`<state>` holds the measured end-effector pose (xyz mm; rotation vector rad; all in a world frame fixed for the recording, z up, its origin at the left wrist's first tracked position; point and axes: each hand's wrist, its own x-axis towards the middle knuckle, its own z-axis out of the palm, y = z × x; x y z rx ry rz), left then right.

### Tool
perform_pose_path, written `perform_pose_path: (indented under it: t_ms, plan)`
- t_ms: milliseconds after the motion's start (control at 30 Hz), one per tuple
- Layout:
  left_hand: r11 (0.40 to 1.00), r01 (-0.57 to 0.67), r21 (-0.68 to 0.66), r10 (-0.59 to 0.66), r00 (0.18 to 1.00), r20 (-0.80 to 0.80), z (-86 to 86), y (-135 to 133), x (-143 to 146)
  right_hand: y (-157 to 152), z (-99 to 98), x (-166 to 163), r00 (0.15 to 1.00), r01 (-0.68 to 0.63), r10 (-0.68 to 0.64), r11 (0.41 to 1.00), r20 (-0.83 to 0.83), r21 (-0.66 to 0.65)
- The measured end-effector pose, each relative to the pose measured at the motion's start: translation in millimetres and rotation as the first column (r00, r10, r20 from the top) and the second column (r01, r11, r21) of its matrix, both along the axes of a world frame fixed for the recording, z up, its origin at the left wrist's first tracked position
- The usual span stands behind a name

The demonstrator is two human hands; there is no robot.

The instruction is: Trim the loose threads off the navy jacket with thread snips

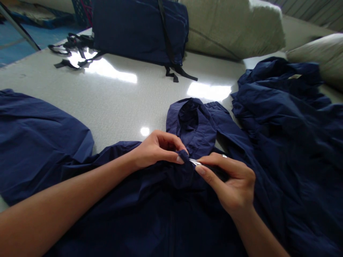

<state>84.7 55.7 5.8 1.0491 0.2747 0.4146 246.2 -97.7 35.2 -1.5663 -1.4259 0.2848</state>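
Pinching closed, the left hand (158,150) and right hand (230,182) grip a puckered fold of wrinkled navy hooded jacket (182,171) beside a small silver strip (195,162).

Head camera, single view: worn on your head, it faces forward and down. Near field: your left hand (157,150) and right hand (230,182), close in above a navy garment (160,217). Far field: a pale table (115,103) running back to pale bundles (233,28), perhaps distorted at the frame's edges.
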Motion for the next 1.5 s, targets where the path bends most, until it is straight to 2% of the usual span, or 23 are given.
perform_pose_path:
  t_ms: [567,900,1500]
  plan:
    - [1.000,0.006,0.013,-0.006,1.000,0.004,1.0,-0.1,0.2,0.2,0.5,-0.2,1.000,-0.022,0.022,1.000,0.013,0.010]
    - [1.000,-0.010,-0.004,0.010,1.000,-0.003,0.9,-1.1,0.3,0.6,2.1,-0.4,0.999,0.023,-0.021,0.999,-0.031,0.041]
    - [1.000,0.009,0.011,-0.009,0.999,-0.037,0.8,0.1,-0.6,-2.9,-1.3,1.2,0.995,-0.036,0.032,0.998,0.092,0.043]
